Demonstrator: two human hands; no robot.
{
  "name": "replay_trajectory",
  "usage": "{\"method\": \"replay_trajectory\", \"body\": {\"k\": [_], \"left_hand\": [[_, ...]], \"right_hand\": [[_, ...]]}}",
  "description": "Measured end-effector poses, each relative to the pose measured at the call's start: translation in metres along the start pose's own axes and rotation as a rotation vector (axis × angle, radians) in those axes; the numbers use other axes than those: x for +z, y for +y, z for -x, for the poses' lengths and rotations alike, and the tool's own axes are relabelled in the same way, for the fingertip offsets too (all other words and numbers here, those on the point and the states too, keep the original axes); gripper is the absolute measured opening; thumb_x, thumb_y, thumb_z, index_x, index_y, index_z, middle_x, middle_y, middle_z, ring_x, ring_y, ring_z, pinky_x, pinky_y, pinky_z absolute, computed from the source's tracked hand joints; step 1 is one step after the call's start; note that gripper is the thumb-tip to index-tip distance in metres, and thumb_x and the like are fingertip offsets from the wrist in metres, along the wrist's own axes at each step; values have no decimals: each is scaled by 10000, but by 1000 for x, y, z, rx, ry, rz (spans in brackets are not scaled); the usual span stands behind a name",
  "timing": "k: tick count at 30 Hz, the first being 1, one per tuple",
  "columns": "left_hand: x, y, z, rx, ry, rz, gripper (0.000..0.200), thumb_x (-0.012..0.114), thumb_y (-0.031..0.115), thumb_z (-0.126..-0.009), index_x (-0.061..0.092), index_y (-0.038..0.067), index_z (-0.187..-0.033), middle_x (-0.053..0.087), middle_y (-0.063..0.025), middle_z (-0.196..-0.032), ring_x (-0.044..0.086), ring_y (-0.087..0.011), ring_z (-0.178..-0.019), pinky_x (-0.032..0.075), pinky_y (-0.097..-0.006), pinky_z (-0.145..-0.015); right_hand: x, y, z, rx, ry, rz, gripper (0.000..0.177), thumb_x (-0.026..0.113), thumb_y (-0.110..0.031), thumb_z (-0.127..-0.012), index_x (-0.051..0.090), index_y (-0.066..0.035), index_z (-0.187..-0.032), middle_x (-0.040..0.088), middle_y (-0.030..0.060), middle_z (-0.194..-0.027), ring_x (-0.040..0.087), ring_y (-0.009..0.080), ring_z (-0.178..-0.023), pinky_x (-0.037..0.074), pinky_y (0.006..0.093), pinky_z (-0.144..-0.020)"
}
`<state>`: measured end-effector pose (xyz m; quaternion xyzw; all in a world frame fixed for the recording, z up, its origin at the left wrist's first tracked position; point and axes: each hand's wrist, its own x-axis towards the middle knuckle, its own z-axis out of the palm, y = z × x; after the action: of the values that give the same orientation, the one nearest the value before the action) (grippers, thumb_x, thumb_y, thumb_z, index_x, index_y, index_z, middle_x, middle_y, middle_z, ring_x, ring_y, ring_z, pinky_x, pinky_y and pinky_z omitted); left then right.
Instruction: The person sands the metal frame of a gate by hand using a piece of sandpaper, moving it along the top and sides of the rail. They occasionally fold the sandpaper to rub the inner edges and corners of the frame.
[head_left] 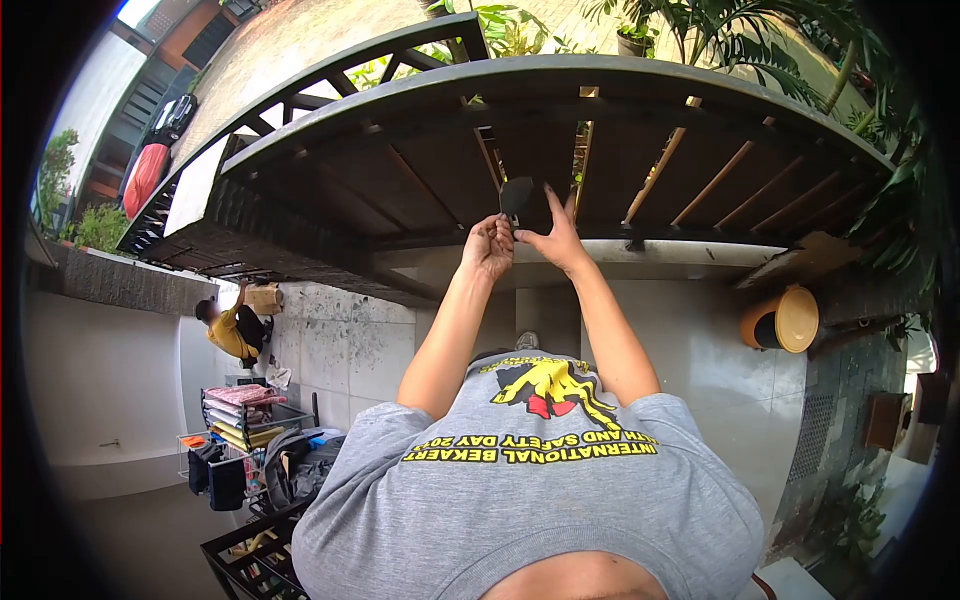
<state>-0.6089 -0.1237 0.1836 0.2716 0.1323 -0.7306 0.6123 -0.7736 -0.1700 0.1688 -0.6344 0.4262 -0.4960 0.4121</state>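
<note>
Under dark beams [430,170], gripping a small tool [516,195] in left hand [488,247], fingers curled tight; steadying it with right hand [556,240], fingers spread; probably early, beams unmarked.

Grey T-shirt [520,500], chest print, seen upside down. Yellow block capitals in two curved lines.
Line nearer the collar: "INTERNATIONAL BEKAERT".
Second line: the start is lost in a fold. The legible part is "TH AND SAFETY DAY 20", and the last digits of the number cannot be made out.
Yellow, red and black emblem [545,388] just beside the lettering: no letters legible in it.
Dark tool [516,195]: any marking too small to tell.
</note>
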Motion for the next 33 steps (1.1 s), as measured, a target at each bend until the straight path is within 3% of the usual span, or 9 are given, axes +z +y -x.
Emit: {"method": "replay_trajectory", "body": {"k": [3,4,7,11,16,23,25,26,33], "left_hand": [[-3,2,-1,50,26,20,164,577,111,-996,627,47,-853,649,16,-681,617,-66,-525,528,-153,-454],[-4,1,0,66,56,24,162,579,111,-996,630,44,-858,653,13,-686,621,-69,-527,532,-156,-457],[-13,0,-3,83,80,11,158,582,110,-994,635,35,-866,664,2,-697,635,-75,-536,540,-162,-463],[-20,-5,-2,106,78,-9,152,580,106,-994,638,27,-878,668,-8,-704,648,-84,-547,556,-171,-476],[-23,-5,-3,134,151,-2,152,576,100,-995,640,24,-881,670,-19,-709,649,-81,-552,568,-176,-484],[-30,-10,1,272,159,-52,142,598,102,-987,632,36,-866,680,-20,-717,656,-82,-558,566,-174,-487],[-24,-13,6,327,230,-55,142,608,108,-985,632,42,-862,684,-18,-718,656,-87,-559,560,-173,-485],[-22,-15,9,353,269,-57,141,613,111,-984,631,45,-861,686,-17,-718,656,-89,-560,557,-173,-484],[-27,-14,14,383,298,-64,153,632,125,-979,642,48,-846,694,-23,-724,666,-105,-576,548,-188,-491]], "right_hand": [[-11,0,-6,76,-68,23,307,895,-246,-714,687,-33,-786,409,354,-1530,260,486,-1513,281,509,-1211],[-14,5,-4,48,-111,86,366,896,-254,-716,699,-56,-952,422,367,-1504,254,512,-1505,264,528,-1216],[-12,8,-3,-155,-83,51,352,890,-256,-728,689,-53,-935,426,374,-1496,315,515,-1467,289,555,-1195],[0,2,6,12,-20,143,251,859,-212,-741,680,-37,-757,343,367,-1559,286,492,-1493,291,527,-1202],[-16,30,-4,-66,-271,151,355,872,-227,-730,689,-57,-982,220,365,-1621,212,513,-1517,266,524,-1217],[-7,-5,3,-57,55,151,273,861,-223,-744,661,-38,-740,394,351,-1541,310,490,-1486,306,507,-1197],[-20,-7,-2,-50,-6,130,271,859,-227,-735,666,-36,-741,352,358,-1562,301,497,-1484,300,520,-1198],[-22,12,-4,-111,-118,243,320,872,-265,-717,685,-54,-869,393,330,-1551,295,502,-1488,290,512,-1207],[-13,-25,12,-175,-251,387,530,851,-229,-725,650,-76,-1191,14,274,-1685,120,480,-1545,226,594,-1209]]}}
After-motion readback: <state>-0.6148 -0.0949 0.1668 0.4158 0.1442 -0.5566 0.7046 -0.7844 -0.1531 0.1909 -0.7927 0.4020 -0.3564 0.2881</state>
